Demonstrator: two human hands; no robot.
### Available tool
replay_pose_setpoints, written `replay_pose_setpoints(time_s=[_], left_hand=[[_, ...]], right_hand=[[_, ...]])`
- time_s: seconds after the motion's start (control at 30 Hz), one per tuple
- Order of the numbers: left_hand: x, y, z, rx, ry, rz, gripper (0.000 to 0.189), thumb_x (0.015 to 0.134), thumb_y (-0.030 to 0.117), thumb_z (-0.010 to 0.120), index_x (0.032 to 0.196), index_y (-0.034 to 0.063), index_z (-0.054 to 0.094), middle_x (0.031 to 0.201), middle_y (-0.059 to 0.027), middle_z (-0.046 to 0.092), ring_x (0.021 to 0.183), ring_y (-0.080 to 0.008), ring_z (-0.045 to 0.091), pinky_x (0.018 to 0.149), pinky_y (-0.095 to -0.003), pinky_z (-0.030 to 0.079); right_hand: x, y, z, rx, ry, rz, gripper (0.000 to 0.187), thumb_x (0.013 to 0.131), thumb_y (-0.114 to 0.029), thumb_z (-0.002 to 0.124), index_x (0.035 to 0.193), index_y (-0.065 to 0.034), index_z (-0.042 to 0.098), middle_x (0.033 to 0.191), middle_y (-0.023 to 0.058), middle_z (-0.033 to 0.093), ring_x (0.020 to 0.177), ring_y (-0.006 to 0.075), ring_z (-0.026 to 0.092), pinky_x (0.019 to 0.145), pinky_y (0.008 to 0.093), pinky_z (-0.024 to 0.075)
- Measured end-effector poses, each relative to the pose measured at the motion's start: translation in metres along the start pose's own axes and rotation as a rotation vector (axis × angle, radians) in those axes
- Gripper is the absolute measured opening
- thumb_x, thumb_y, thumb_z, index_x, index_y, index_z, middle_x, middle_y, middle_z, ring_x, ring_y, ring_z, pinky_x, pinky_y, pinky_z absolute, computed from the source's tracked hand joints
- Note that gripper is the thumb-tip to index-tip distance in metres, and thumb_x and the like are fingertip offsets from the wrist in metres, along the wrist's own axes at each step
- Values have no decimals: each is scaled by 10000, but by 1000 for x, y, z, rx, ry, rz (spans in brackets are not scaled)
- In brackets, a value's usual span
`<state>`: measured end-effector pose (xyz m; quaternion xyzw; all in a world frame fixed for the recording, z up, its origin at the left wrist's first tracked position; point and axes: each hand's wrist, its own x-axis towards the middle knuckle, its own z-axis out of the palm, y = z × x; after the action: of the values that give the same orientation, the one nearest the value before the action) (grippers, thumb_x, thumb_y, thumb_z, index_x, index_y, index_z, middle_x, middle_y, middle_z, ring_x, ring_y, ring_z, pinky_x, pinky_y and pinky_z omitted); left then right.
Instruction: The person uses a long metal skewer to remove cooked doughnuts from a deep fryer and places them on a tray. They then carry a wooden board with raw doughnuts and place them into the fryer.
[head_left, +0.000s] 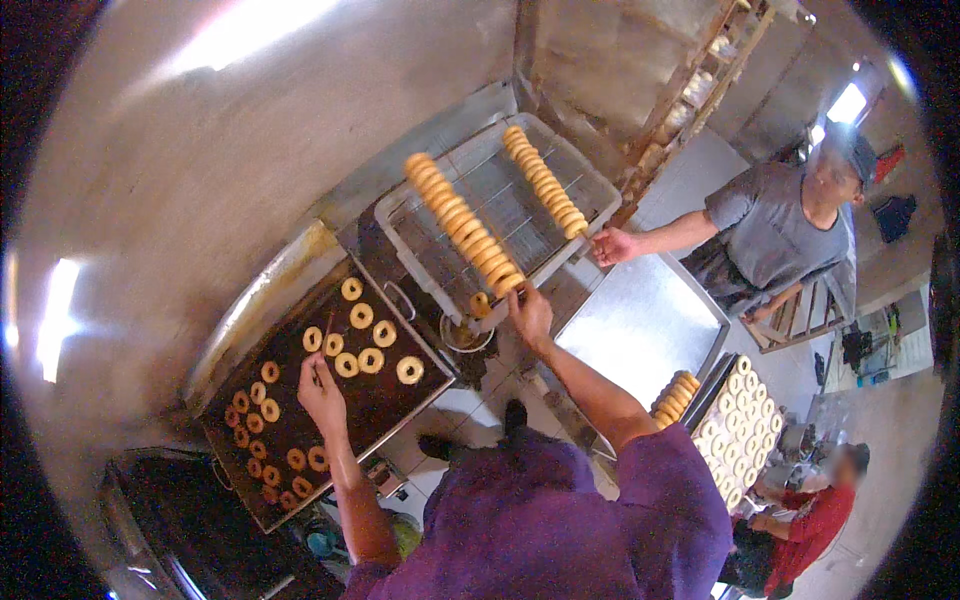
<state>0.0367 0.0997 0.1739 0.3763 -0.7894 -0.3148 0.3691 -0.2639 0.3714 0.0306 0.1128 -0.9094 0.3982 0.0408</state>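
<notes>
My right hand (531, 315) grips the near end of a rod strung with fried dough rings (465, 225), tilted over a grey plastic crate (450, 311). Over the rectangular fryer pan (401, 401) on the left, my left hand (321, 386) pinches a thin stick, its tip among pale floating dough rings (371, 360). Some rings farther left look browner. A second rod of rings (545, 182) lies across the crate, and a co-worker's hand (615, 246) is at its near end.
To the right of the crate stands a shiny metal tray (630, 322), with stacked fried rings (676, 397) at its corner. Beyond it is a tray of pale dough rings (739, 427). A co-worker in grey (780, 217) stands at the right, another in red (817, 525) lower down.
</notes>
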Motion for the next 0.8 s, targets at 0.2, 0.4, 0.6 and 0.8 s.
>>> replay_pose_setpoints(time_s=[0.2,0.4,0.6,0.8], left_hand=[[-71,1,7,106,-132,-154,215,1050,158,577,1126,-11,686,899,-126,703,809,-178,642,749,-338,501],[-117,-16,0,172,-16,-95,217,1037,172,587,1088,-4,705,857,-131,693,757,-199,639,709,-357,502],[-146,-30,-15,226,-13,-310,227,1023,213,621,1057,12,720,811,-108,677,705,-186,599,683,-341,493],[-157,-65,-16,206,-167,-383,172,974,179,663,1074,50,719,967,-179,737,862,-335,722,781,-396,555]], right_hand=[[113,70,0,-148,83,48,280,973,-321,632,1049,-53,670,887,206,747,841,424,725,773,533,565],[156,117,13,-347,209,-49,325,831,-256,753,1095,-85,669,1034,166,699,968,382,670,768,533,553],[113,82,22,-474,256,-144,478,884,-401,729,1261,-116,660,1254,157,652,1154,387,595,952,554,445],[88,71,48,-543,-228,-195,387,963,-351,630,1328,-225,641,1071,158,741,1023,350,692,906,575,447]])
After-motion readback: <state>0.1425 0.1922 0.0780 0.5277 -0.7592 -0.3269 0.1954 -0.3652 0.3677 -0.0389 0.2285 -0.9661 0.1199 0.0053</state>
